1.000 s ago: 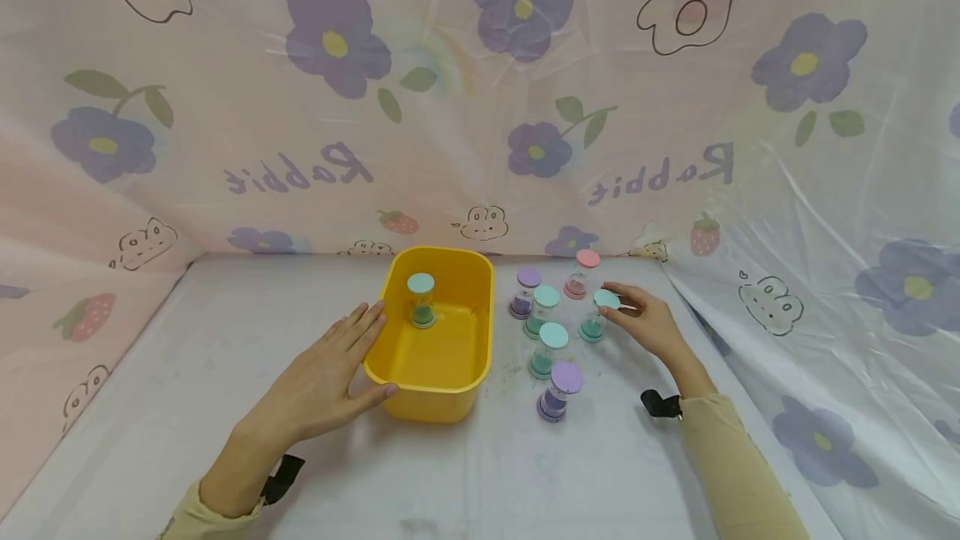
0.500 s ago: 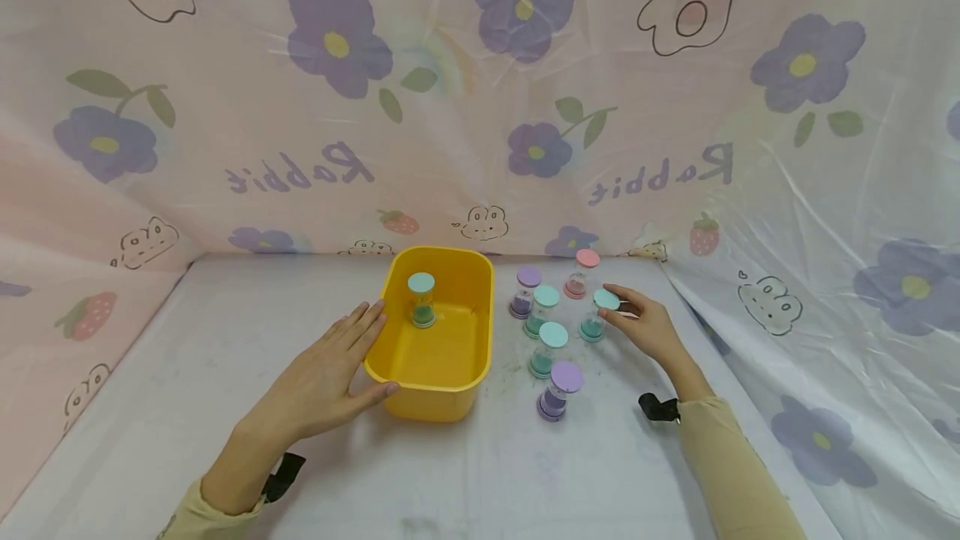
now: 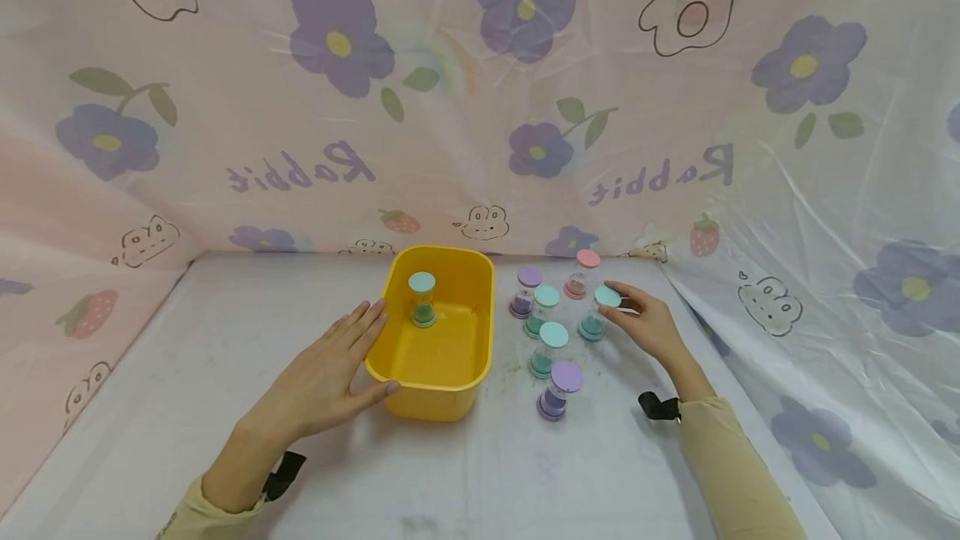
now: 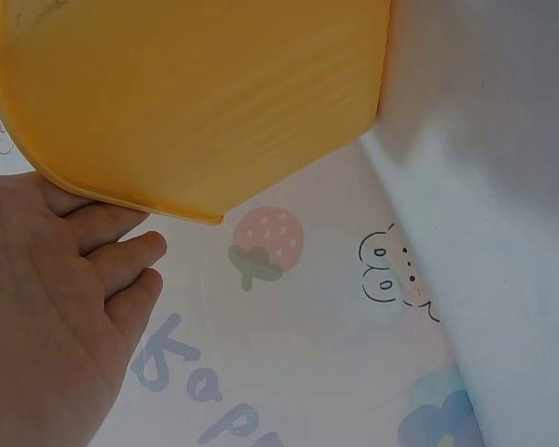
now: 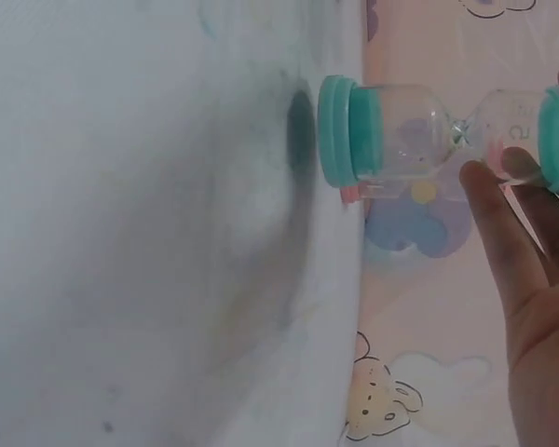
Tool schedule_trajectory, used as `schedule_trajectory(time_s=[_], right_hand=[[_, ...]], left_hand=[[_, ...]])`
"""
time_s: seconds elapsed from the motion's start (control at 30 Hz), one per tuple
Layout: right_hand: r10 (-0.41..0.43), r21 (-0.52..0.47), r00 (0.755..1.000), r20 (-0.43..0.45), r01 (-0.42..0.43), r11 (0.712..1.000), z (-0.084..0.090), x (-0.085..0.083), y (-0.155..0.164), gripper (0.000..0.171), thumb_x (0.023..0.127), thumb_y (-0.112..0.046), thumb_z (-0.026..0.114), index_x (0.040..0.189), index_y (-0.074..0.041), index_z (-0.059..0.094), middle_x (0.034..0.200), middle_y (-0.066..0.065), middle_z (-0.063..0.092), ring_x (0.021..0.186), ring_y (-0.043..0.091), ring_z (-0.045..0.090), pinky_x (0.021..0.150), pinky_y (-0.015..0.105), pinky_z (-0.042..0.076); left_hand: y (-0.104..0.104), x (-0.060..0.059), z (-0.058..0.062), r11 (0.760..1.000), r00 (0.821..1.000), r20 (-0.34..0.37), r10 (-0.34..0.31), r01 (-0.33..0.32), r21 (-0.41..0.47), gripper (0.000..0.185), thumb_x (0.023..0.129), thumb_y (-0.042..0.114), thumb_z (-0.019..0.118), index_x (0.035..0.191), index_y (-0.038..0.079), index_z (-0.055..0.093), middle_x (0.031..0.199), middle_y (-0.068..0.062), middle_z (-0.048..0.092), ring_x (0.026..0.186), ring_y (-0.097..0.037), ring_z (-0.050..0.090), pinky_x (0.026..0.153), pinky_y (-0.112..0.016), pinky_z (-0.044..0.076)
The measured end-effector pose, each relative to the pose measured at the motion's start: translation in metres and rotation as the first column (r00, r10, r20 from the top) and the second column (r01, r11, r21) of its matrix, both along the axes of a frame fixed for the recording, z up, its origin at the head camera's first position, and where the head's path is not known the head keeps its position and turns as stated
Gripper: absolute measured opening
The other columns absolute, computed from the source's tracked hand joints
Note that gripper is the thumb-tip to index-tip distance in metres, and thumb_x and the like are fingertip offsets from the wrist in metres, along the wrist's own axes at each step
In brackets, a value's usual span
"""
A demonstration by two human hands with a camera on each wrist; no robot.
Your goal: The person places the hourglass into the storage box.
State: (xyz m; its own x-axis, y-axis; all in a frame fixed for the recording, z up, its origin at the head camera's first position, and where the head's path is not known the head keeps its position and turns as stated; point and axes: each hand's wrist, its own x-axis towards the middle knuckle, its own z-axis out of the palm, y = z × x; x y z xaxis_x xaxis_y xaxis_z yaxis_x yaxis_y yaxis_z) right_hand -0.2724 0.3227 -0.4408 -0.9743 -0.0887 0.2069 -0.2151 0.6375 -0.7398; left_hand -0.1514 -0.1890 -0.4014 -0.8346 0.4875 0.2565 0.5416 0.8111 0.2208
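My left hand (image 3: pixel 322 382) lies against the left and near rim of a yellow plastic tub (image 3: pixel 442 402), fingers straight and thumb on the near edge. Inside the tub stands an hourglass (image 3: pixel 422 302) with teal caps and green sand. On the right, my right hand (image 3: pixel 647 323) pinches a teal-capped hourglass (image 5: pixel 415 130) near its upper cap. Its sand sits in the lower bulb. A shadow shows beside its base in the right wrist view; whether the base touches the table I cannot tell.
Between tub and right hand stand two teal hourglasses (image 3: pixel 543 312) (image 3: pixel 550 350), a purple hourglass (image 3: pixel 525 293) behind them and another purple hourglass (image 3: pixel 559 392) in front. A pink hourglass (image 3: pixel 582 275) stands at the back, near the patterned curtain (image 3: pixel 450 123).
The hourglass in my right hand has shifted very slightly, its top cap a touch up and to the right. The left hand and the tub stay put.
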Motion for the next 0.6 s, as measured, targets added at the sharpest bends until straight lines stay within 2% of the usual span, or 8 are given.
schedule_trajectory(time_s=[0.23,0.43,0.6], right_hand=[[0.028,-0.022,0.998,-0.058,-0.030,0.999,0.010,0.001,-0.004,0.058,0.097,-0.034,0.076,0.148,-0.011,0.059,0.137,0.017,0.064,0.118,0.035,0.068,0.082,0.010,0.054],[0.062,-0.085,0.989,-0.137,-0.074,0.994,0.026,0.004,-0.015,0.052,0.097,-0.013,0.076,0.145,-0.002,0.060,0.126,0.022,0.067,0.103,0.004,0.065,0.085,0.008,0.054],[0.094,-0.135,0.978,-0.185,-0.120,0.984,0.051,0.017,-0.030,0.047,0.096,-0.001,0.073,0.140,0.009,0.059,0.121,0.028,0.065,0.097,-0.004,0.063,0.084,0.010,0.056]], left_hand=[[0.000,0.000,-0.001,1.000,1.000,-0.016,-0.006,0.006,0.011,0.093,0.099,0.063,0.059,0.162,0.001,0.032,0.172,-0.010,0.022,0.158,-0.034,0.022,0.125,-0.057,0.027],[0.001,0.000,0.000,1.000,1.000,-0.002,-0.001,0.001,0.020,0.093,0.099,0.063,0.058,0.162,0.001,0.032,0.172,-0.010,0.022,0.158,-0.034,0.022,0.126,-0.056,0.025],[0.001,0.001,0.000,1.000,1.000,-0.006,-0.001,0.001,0.017,0.092,0.099,0.064,0.058,0.162,0.001,0.032,0.172,-0.010,0.022,0.158,-0.034,0.022,0.126,-0.057,0.026]])
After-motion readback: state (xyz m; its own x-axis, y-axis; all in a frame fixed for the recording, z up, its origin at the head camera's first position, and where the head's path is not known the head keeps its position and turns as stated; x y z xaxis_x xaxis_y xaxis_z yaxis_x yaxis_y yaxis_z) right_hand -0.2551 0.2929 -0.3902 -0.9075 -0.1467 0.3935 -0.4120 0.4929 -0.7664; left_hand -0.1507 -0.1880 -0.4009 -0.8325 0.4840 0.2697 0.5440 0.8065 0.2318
